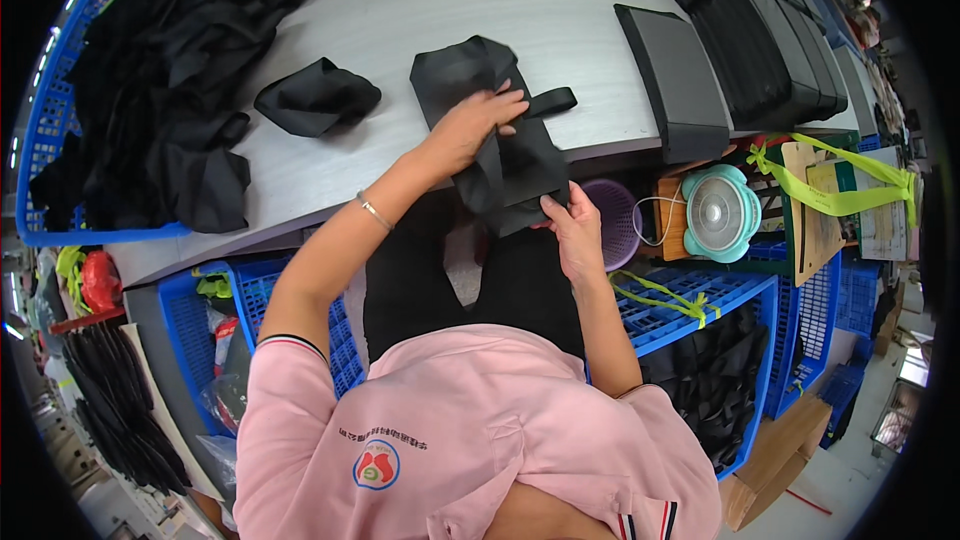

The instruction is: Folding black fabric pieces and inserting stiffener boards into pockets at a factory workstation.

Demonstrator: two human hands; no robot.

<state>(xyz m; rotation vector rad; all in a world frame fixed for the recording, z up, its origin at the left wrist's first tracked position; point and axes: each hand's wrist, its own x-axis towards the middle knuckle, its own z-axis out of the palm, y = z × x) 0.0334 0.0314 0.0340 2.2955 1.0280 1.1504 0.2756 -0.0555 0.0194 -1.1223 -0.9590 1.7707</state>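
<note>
A black fabric bag (530,165) with a short strap loop (553,101) lies partly on the grey table and hangs over its front edge. On top of it rests my left hand (480,125), its fingers stretched out across the cloth. My right hand (575,228) pinches the bag's lower right corner between thumb and fingers, just off the table edge. What lies under my left palm is hidden. To the left, a separate folded black fabric piece (318,100) sits on the table.
A blue crate (100,237) heaped with black fabric pieces (190,70) stands at the left. Flat black panels (675,80) are stacked at the right. Below them are a small turquoise fan (721,213), a purple basket (610,220) and another blue crate (700,310).
</note>
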